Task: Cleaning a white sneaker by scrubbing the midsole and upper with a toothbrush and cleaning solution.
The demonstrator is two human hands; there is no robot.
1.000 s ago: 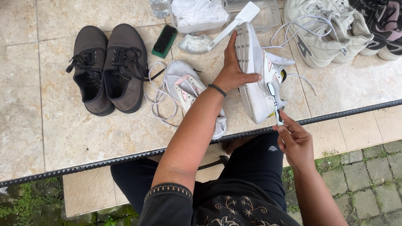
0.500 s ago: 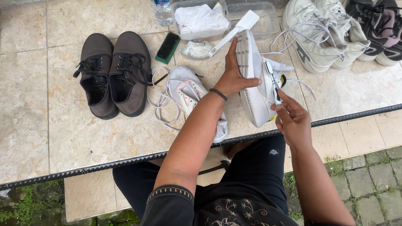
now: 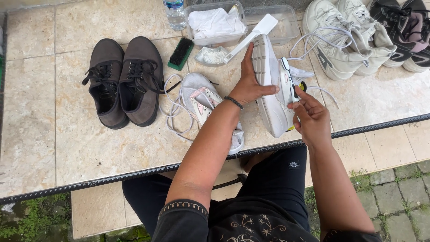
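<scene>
My left hand presses flat against the sole of a white sneaker that stands on its side on the tiled ledge. My right hand grips a toothbrush, its head up against the sneaker's upper. A second white sneaker with pink trim lies under my left forearm, its loose white laces spread on the tiles.
A pair of dark brown shoes lies at the left. A green brush, a water bottle, clear tubs with a white cloth and a white brush sit at the back. More white and black sneakers lie right.
My right hand has lifted the toothbrush a little higher along the sneaker's upper. The left hand stays pressed on the sole.
</scene>
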